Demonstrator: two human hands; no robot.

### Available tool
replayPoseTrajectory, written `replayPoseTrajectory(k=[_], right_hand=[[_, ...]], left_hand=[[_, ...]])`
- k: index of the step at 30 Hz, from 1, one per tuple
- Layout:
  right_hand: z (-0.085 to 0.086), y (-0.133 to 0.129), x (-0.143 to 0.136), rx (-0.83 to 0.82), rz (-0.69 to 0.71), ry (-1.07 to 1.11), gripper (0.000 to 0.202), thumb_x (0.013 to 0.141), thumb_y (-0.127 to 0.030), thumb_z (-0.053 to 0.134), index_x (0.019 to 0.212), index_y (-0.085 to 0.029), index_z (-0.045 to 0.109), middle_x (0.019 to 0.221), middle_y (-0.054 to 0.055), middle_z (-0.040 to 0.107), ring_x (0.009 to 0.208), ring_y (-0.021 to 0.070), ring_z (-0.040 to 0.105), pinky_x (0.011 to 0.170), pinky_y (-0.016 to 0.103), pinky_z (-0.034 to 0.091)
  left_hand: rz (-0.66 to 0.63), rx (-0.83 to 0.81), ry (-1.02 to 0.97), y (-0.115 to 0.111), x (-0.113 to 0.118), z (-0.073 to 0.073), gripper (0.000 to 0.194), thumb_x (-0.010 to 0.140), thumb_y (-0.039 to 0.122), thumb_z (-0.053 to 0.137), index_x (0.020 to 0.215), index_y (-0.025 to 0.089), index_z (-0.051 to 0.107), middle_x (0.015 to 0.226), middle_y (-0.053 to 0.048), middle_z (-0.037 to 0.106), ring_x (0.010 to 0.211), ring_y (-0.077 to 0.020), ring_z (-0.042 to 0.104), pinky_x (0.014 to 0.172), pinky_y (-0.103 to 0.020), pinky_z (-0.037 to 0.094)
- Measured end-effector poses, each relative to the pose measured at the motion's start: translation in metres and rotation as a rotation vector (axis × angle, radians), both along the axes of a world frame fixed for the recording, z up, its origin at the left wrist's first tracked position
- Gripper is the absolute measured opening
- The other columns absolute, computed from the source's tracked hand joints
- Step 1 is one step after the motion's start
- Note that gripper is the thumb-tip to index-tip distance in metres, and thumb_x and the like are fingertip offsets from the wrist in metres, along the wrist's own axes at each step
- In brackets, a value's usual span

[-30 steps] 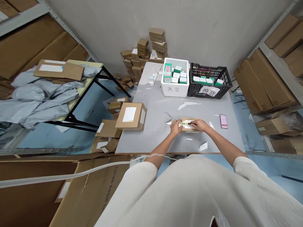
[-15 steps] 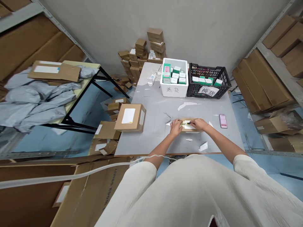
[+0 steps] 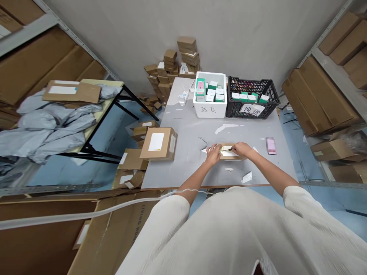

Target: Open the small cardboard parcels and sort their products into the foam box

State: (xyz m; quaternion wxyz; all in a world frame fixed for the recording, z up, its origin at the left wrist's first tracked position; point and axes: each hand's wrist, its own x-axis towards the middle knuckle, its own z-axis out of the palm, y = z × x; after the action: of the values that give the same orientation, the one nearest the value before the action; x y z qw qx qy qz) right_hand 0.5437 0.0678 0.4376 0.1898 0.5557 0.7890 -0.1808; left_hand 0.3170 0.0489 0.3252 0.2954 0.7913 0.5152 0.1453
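Note:
A small cardboard box with a white label on top lies on the grey table in front of me. My left hand grips its left end, fingers bent over the top. In my right hand is a slim, dark-handled box cutter, its thin end pointing left across the label towards my left fingers. Whether its blade touches the box I cannot tell. Scraps of white paper lie around the box.
A larger labelled carton stands at the table's left edge. At the back are a white foam bin and a black crate, both holding green-and-white boxes. A pink phone lies right. A white cable crosses low in front.
Both hands stay at the small box with almost no movement. The dark cutter has turned slightly in my right hand. The whole view has shifted a little.

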Motion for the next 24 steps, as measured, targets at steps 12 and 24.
replayPoseTrajectory(k=[12, 24], right_hand=[[0.017, -0.009, 0.084, -0.032, -0.127, -0.060, 0.033, 0.105, -0.038, 0.057, 0.108, -0.027, 0.088, 0.109, 0.016, 0.081, 0.099, 0.0315, 0.075, 0.076, 0.036, 0.049], [0.012, -0.040, 0.191, -0.029, -0.358, 0.209, 0.036, 0.096, -0.056, 0.067, 0.096, -0.027, 0.087, 0.079, 0.008, 0.077, 0.080, 0.0253, 0.071, 0.068, 0.031, 0.043]], left_hand=[[0.011, 0.019, 0.048, -0.001, 0.008, -0.008, 0.069, 0.094, 0.014, 0.053, 0.159, 0.032, 0.046, 0.164, -0.011, 0.056, 0.165, -0.0304, 0.030, 0.130, -0.060, 0.018], [0.041, 0.007, 0.182, -0.013, 0.040, 0.022, 0.072, 0.087, 0.007, 0.059, 0.154, 0.033, 0.054, 0.166, -0.013, 0.051, 0.162, -0.0360, 0.032, 0.129, -0.065, 0.022]])
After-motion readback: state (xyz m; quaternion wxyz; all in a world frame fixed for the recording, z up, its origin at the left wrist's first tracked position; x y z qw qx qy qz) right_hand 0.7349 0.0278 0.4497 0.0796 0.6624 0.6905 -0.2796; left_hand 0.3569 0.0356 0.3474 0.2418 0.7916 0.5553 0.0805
